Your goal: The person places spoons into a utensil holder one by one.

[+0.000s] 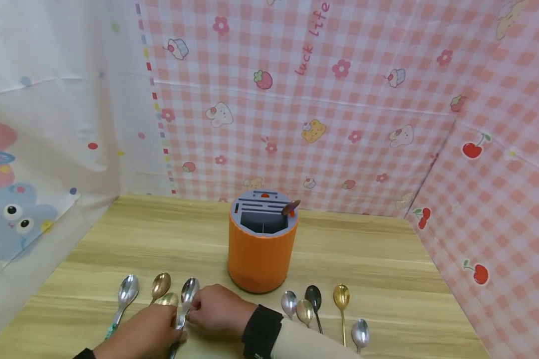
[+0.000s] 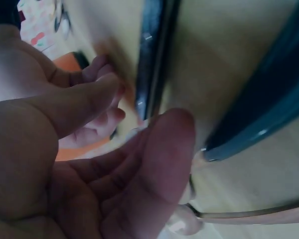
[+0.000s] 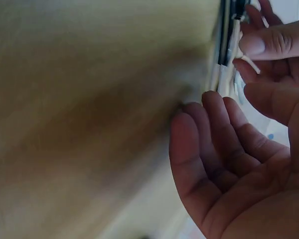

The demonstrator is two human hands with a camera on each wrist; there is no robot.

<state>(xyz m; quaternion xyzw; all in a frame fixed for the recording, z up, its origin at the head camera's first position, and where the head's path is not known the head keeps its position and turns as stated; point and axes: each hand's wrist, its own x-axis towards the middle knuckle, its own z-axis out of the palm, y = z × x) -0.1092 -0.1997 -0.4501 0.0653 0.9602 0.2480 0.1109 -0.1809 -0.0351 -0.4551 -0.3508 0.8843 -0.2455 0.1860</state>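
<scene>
In the head view a silver spoon (image 1: 190,289) lies between both hands, bowl away from me. My left hand (image 1: 145,329) is low over its handle and a pale gold spoon (image 1: 168,299). In the left wrist view the thumb and forefinger stand apart, with a dark handle (image 2: 152,59) beyond their gap. My right hand (image 1: 220,308) is to the right of the silver spoon, its loosely bent fingertips close to the neck; whether they touch cannot be told. In the right wrist view nothing lies in that palm. Left of these are a copper spoon (image 1: 161,284) and another silver spoon (image 1: 128,291).
An orange cutlery holder (image 1: 260,259) with a grey slotted top stands behind the hands, one copper-coloured utensil (image 1: 291,207) sticking out. To the right lie several spoons, among them a black spoon (image 1: 313,296) and a gold spoon (image 1: 342,296). Patterned cloth (image 1: 296,99) encloses the table.
</scene>
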